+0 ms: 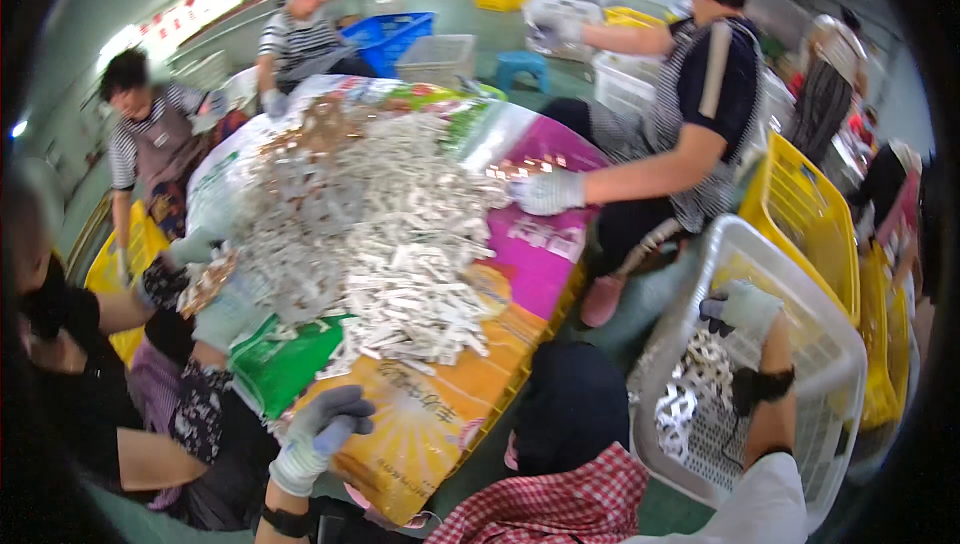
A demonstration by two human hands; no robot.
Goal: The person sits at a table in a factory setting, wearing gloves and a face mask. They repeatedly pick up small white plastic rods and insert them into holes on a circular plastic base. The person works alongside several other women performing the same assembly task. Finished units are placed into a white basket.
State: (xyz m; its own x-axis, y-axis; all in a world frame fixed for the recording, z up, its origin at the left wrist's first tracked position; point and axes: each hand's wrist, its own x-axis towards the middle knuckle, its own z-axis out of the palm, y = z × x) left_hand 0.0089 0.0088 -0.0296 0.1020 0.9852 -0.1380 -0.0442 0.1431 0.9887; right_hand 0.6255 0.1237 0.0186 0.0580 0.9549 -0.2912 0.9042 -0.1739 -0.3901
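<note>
Head view. We list first our two hands, both gloved. Left hand [325, 429]: over the near edge of the worktop [415, 444], fingers together and slightly bent, released. Right hand [742, 309]: inside the white crate [845, 374], fingers curled downward; we cannot tell whether it grasps anything. Black bands, one on each of our wrists.

Pieces [420, 294]: small, flat, pale, in a broad heap at the middle of the worktop; greyer toward the left, coppery at the far left end. A further loose batch [700, 369] lies on the floor of the white crate, just beyond our right hand.

Worktop cover: printed sheets, orange nearest us, purple at right, green [290, 359] at left.

Around it: one co-worker [690, 134] at right, gloved hand on the purple area beside coppery pieces [525, 166]; another in red check [570, 504] between our arms; others along the left and far sides. Also a yellow crate [800, 224], a blue crate [390, 41] and a blue stool [522, 67].
</note>
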